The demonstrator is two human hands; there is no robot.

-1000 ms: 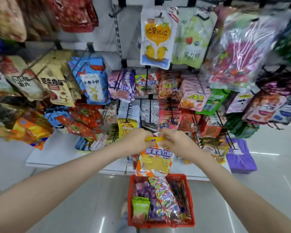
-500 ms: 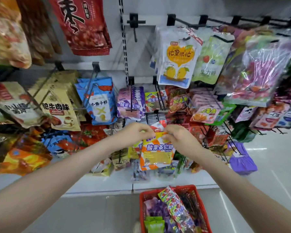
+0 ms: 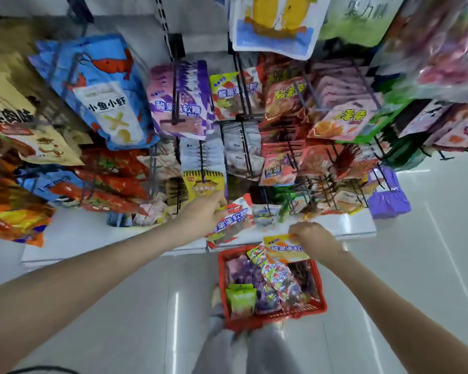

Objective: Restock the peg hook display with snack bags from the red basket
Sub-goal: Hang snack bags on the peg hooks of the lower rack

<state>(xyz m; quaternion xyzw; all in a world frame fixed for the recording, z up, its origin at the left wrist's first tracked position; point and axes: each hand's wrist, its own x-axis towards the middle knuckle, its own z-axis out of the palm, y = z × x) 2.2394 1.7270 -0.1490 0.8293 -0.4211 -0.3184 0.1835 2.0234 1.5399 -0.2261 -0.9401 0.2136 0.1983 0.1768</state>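
Mid-task, I'd say. The peg hook display (image 3: 176, 47) fills the upper 2/3 of the frame and most hooks already look packed w/ bags, e.g. the big blue bag (image 3: 106, 90) at upper left. Frame is blurry, so I can't pick out which hook is short.

Two bags are in hand, neither on a hook yet:
- Left hand (image 3: 203, 211), center of frame, fingers curled round the top edge of a red-and-white bag (image 3: 231, 225). The bag hangs tilted in front of the white base shelf (image 3: 92, 233), just below the lowest row of hooks.
- Right hand (image 3: 312, 237), right of center, pinches the top corner of an orange bag (image 3: 284, 248). That bag sits right over the far rim of the red basket (image 3: 270, 318), barely clear of it.

The basket is at lower center, at the person's legs, and far from empty: a green bag (image 3: 241, 296), a purple bag (image 3: 243, 273) and a multicolor bag (image 3: 278, 279) at least, plus smth dark at the right side that I can't make out.

Left to do, as I see it: hang both held bags, then work thru the rest of the basket. Prob. several more rounds.
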